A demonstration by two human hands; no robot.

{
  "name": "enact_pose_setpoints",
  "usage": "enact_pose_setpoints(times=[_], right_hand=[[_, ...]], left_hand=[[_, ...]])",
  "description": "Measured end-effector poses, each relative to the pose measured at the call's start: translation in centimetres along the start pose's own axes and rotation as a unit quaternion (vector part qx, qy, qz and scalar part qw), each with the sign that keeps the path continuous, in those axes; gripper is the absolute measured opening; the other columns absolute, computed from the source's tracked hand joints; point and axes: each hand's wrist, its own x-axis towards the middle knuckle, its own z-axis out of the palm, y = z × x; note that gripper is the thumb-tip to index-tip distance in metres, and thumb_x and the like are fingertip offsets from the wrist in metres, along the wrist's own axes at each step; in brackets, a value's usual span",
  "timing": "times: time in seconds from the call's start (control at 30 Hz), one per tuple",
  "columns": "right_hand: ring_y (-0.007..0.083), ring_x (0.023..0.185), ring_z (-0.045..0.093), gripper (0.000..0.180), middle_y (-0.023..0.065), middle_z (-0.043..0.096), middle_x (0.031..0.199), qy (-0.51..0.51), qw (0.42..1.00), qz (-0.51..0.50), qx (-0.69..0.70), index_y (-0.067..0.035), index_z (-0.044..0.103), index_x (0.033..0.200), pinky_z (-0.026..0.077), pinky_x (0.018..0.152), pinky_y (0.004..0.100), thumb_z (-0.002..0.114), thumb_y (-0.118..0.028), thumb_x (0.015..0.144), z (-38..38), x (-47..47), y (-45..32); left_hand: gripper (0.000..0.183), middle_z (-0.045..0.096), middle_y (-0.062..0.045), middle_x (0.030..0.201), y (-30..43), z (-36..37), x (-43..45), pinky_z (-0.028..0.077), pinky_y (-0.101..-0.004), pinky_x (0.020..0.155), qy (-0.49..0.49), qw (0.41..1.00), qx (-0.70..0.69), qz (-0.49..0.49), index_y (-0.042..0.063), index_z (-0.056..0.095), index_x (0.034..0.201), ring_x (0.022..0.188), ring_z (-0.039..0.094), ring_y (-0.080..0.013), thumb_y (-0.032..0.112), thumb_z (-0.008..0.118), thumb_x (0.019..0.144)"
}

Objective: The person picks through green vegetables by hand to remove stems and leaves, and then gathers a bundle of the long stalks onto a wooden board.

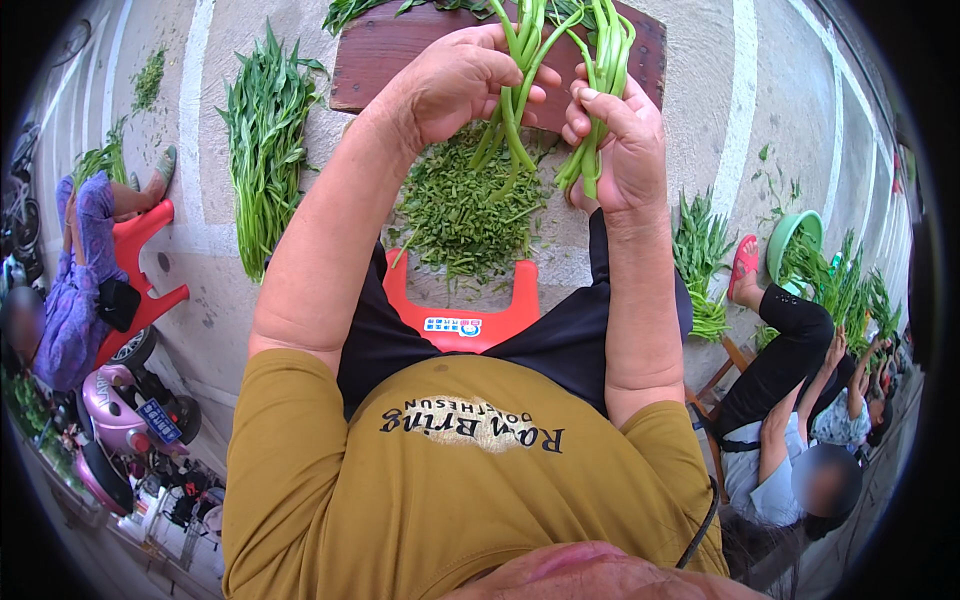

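Observation:
Above the front of a dark red wooden bench [405, 56], my left hand [469, 79] has its thumb and fingers around a few green water spinach stalks [517, 112]. Close beside it, my right hand [622, 135] grips a thicker bunch of stalks [609, 64], cut ends pointing down toward me. Both bunches run past the top edge of the view, so their upper ends are hidden. Below my hands, a heap of short cut stem and leaf pieces [472, 210] lies on the ground between my legs. More leafy greens [420, 6] rest on the bench's far part.
A red plastic stool [480, 326] is under me. Long water spinach bundles lie on the left [266, 150] and right [701, 262]. A seated person [82, 277] is at left, near a pink scooter [112, 405]. At right, people [780, 435] handle greens beside a green basin [784, 232].

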Motion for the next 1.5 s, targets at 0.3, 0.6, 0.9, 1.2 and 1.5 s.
enact_pose_setpoints(times=[0.3,0.6,0.9,1.2,1.5], right_hand=[[0.0040,0.057,0.049,0.020,-0.0006,0.057,0.076,-0.031,0.993,-0.032,-0.109,0.000,0.055,0.101,0.041,0.050,0.0167,0.063,-0.008,0.084,0.5,-0.1,1.3],[0.0047,0.057,0.050,0.015,0.0007,0.057,0.075,-0.031,0.993,-0.016,-0.117,-0.001,0.055,0.098,0.042,0.051,0.0171,0.058,-0.011,0.087,0.4,0.1,1.9],[0.0073,0.056,0.053,0.010,0.0020,0.056,0.073,0.025,0.999,-0.003,-0.044,-0.002,0.056,0.093,0.044,0.051,0.0205,0.057,-0.010,0.087,0.1,0.3,1.7],[0.0073,0.062,0.051,0.010,0.0022,0.058,0.077,0.035,0.999,-0.013,-0.015,-0.002,0.057,0.094,0.045,0.058,0.0221,0.053,-0.008,0.088,-0.4,0.5,1.8],[0.0154,0.087,0.061,0.024,0.0106,0.061,0.100,-0.001,1.000,-0.015,-0.004,0.003,0.052,0.109,0.051,0.076,0.0283,0.050,-0.003,0.086,0.1,0.7,2.1]], left_hand=[[0.039,0.061,-0.010,0.104,0.1,0.1,-0.1,0.055,-0.0318,0.076,-0.018,0.999,0.027,0.020,0.000,0.048,0.121,0.085,0.063,-0.0172,0.001,0.051,0.082],[0.038,0.063,-0.005,0.095,0.0,0.8,-0.6,0.051,-0.0253,0.072,0.015,0.990,0.133,0.050,0.002,0.054,0.114,0.080,0.062,-0.0111,0.005,0.063,0.077],[0.042,0.065,-0.006,0.092,-0.4,0.6,-0.8,0.050,-0.0268,0.075,-0.019,0.991,0.113,0.066,0.001,0.054,0.114,0.084,0.063,-0.0128,0.002,0.066,0.073],[0.050,0.064,-0.007,0.099,-1.6,2.1,-0.8,0.051,-0.0284,0.078,-0.032,0.989,0.115,0.087,0.001,0.050,0.120,0.088,0.062,-0.0140,0.002,0.069,0.074],[0.056,0.062,-0.007,0.100,-2.1,2.3,-0.8,0.050,-0.0283,0.081,0.013,0.980,0.167,0.104,0.001,0.048,0.124,0.089,0.060,-0.0133,0.001,0.070,0.072]])
